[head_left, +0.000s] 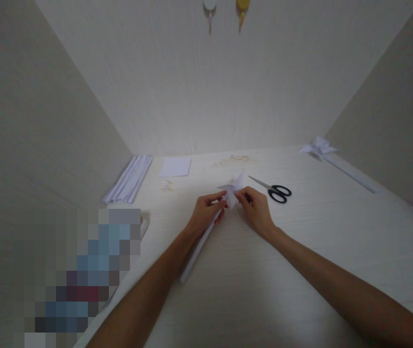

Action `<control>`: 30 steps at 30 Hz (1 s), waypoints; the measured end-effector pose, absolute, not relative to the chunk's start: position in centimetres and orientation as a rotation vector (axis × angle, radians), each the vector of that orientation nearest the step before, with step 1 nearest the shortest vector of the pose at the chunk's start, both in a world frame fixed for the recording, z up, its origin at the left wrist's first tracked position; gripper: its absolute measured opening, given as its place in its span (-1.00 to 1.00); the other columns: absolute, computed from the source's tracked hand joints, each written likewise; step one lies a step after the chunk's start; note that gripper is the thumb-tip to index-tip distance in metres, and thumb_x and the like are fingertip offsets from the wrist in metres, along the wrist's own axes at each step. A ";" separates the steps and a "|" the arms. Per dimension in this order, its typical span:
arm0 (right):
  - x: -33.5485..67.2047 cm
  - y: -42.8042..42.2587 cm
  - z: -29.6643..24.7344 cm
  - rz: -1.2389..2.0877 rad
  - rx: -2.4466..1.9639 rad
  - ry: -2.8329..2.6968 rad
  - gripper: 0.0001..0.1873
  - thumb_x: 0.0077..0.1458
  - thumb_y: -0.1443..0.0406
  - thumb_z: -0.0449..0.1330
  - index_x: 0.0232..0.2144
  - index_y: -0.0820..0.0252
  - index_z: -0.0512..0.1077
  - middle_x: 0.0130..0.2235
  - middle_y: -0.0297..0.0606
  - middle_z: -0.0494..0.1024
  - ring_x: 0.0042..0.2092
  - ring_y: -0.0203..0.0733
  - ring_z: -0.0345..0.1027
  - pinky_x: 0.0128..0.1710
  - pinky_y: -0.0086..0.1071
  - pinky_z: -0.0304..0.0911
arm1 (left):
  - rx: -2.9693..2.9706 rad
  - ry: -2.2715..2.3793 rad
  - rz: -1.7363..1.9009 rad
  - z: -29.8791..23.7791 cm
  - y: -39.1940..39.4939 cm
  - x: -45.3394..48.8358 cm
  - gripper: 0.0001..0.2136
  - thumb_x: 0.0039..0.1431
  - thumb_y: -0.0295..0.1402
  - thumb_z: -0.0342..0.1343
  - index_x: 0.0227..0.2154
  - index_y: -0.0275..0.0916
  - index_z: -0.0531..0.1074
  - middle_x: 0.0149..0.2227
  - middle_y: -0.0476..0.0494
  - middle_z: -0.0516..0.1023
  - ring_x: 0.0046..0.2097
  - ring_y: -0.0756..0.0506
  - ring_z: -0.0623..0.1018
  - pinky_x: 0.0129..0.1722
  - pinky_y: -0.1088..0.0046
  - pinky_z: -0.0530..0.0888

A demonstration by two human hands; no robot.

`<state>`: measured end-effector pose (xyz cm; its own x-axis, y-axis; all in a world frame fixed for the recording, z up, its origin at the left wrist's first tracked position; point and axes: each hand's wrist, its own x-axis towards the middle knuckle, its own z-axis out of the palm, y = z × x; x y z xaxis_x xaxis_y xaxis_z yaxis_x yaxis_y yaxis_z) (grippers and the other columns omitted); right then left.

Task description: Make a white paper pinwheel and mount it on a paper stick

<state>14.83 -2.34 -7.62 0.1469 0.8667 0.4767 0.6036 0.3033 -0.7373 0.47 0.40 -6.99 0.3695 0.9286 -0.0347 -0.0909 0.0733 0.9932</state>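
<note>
A white paper pinwheel (232, 189) sits at the top of a long rolled white paper stick (196, 251), above the pale table (301, 270). My left hand (205, 214) is closed round the upper end of the stick, thumb and fingers pinching just below the folded head. Just right of it, my right hand (256, 209) pinches the right side of the folded paper head. Both hands meet at the head, a little above the table's middle.
Black-handled scissors (274, 190) lie just right of my hands. A bundle of rolled paper sticks (129, 179) lies at back left, beside a white sheet (175, 166). A finished paper pinwheel on a stick (319, 148) lies at back right. Walls enclose three sides.
</note>
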 end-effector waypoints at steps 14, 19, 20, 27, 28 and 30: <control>14.8 -2.4 -7.5 0.326 -1.395 -1.536 -0.80 -0.01 0.31 0.05 -0.64 0.21 0.27 -0.62 -0.37 0.28 -0.55 -0.33 0.11 -0.54 -0.45 0.02 | 1.345 0.873 0.879 -6.0 0.0 0.3 -0.84 -0.13 -0.33 0.10 -0.57 -0.36 0.41 -0.78 0.09 0.28 -0.77 0.15 0.20 -0.80 0.65 0.12; 14.7 -2.4 -7.6 0.320 -1.416 -1.566 -0.77 0.00 0.31 0.03 -0.65 0.21 0.25 -0.63 -0.38 0.27 -0.56 -0.33 0.10 -0.55 -0.44 -0.01 | 1.339 0.872 0.889 -5.9 -0.1 0.4 -0.84 -0.15 -0.33 0.11 -0.56 -0.37 0.42 -0.75 0.09 0.28 -0.75 0.15 0.21 -0.80 0.65 0.12; 14.7 -2.4 -7.6 0.318 -1.420 -1.569 -0.77 0.00 0.31 0.03 -0.65 0.21 0.25 -0.63 -0.38 0.27 -0.56 -0.33 0.10 -0.55 -0.44 -0.01 | 1.347 0.871 0.891 -5.9 -0.1 0.4 -0.84 -0.14 -0.33 0.11 -0.57 -0.37 0.42 -0.75 0.09 0.28 -0.75 0.15 0.21 -0.80 0.65 0.12; 14.7 -2.3 -7.6 0.336 -1.431 -1.571 -0.77 0.01 0.30 0.03 -0.65 0.21 0.24 -0.63 -0.37 0.27 -0.56 -0.32 0.10 -0.54 -0.45 -0.01 | 1.400 0.898 0.862 -5.6 -0.3 0.4 -0.85 -0.11 -0.34 0.09 -0.57 -0.36 0.42 -0.75 0.10 0.27 -0.75 0.16 0.20 -0.79 0.66 0.14; 14.7 -2.3 -7.6 0.336 -1.434 -1.567 -0.77 0.00 0.31 0.03 -0.66 0.21 0.24 -0.63 -0.37 0.27 -0.56 -0.32 0.10 -0.54 -0.45 0.00 | 1.404 0.900 0.862 -5.6 -0.3 0.4 -0.85 -0.11 -0.34 0.09 -0.56 -0.36 0.43 -0.75 0.10 0.27 -0.75 0.16 0.20 -0.79 0.66 0.14; 14.7 -2.2 -7.6 0.338 -1.438 -1.560 -0.77 -0.01 0.31 0.03 -0.66 0.21 0.25 -0.63 -0.38 0.27 -0.56 -0.33 0.10 -0.55 -0.45 0.00 | 1.402 0.898 0.862 -5.7 -0.2 0.4 -0.84 -0.12 -0.34 0.09 -0.53 -0.36 0.44 -0.74 0.09 0.27 -0.74 0.15 0.20 -0.78 0.66 0.15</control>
<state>14.74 -2.25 -7.65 0.1465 0.8831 0.4457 0.6199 0.2692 -0.7371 0.42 -0.17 -5.73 0.4272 0.9041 -0.0105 0.0267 -0.0010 0.9996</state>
